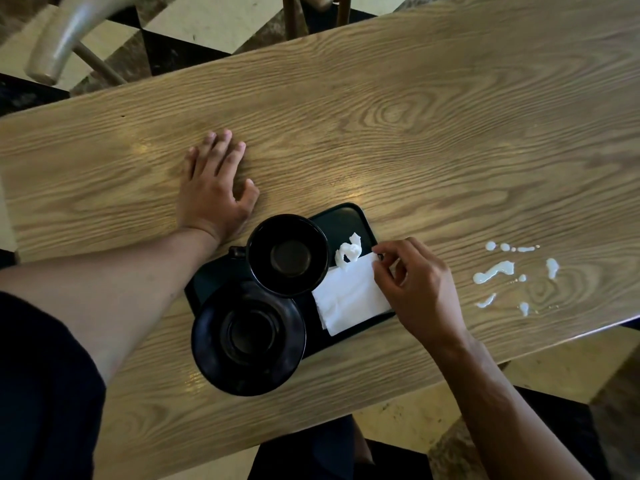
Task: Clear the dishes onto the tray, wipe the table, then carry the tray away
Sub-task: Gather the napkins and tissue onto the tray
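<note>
A dark tray (349, 220) lies on the wooden table (415, 116). On it stand a black cup (287, 254) and a black saucer (247, 336) that overhangs the tray's near edge. A folded white napkin (349, 296) and a crumpled white tissue (349, 251) lie on the tray's right half. My right hand (415, 289) pinches the napkin's upper right corner between thumb and fingertips. My left hand (214, 185) rests flat on the table, fingers spread, left of the tray. White liquid spills (495, 271) dot the table to the right.
A chair's curved pale backrest (65, 36) stands beyond the table's far left edge, and wooden chair legs (294, 15) show at the top. The table's right corner (623, 317) lies just past the spill. Checkered floor shows around the table.
</note>
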`<state>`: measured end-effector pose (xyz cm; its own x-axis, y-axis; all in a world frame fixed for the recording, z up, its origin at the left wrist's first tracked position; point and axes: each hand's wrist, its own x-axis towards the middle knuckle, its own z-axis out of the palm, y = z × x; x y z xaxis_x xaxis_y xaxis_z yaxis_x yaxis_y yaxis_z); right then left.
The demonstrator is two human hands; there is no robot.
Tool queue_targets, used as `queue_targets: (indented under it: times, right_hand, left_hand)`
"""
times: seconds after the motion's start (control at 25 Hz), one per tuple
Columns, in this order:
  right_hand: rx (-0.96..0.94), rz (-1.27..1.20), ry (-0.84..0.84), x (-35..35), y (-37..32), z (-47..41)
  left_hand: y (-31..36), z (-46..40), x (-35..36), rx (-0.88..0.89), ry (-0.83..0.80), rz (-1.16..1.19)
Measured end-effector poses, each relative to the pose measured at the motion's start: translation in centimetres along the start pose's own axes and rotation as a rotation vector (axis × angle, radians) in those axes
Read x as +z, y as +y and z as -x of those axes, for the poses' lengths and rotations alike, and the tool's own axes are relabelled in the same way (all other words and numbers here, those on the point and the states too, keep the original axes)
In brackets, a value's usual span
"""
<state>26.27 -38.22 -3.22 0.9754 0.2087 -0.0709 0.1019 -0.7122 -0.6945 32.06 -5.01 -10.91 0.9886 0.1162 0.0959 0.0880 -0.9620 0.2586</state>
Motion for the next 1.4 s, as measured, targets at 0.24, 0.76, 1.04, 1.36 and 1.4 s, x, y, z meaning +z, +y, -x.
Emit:
queue_targets:
  times: [0.24,0.76,1.04,1.36,1.4]
  right_hand:
    - [0.024,0.113,0.002,1.0,0.5,0.1]
    - [-0.068,0.061,-0.006,0.9,1.1,0.1]
    - [0.170,-0.670,-0.128,-1.9,-0.7,1.0]
    - [0.701,-1.081,0.448,-2.9,0.7,-1.1]
    - [0.729,-1.071,0.516,-2.8,1.1,-1.5]
  left_hand:
    - [-0.1,0.0,0.1,0.001,0.000,0.000]
    - [0.0,0.1,0.1,-0.003,0.009,0.011]
    - [0.1,0.0,0.2,-0.005,0.016,0.017]
    - [-0.2,0.0,0.4,0.007,0.018,0.005]
    - [-0.3,0.0,0.4,0.009,0.018,0.003]
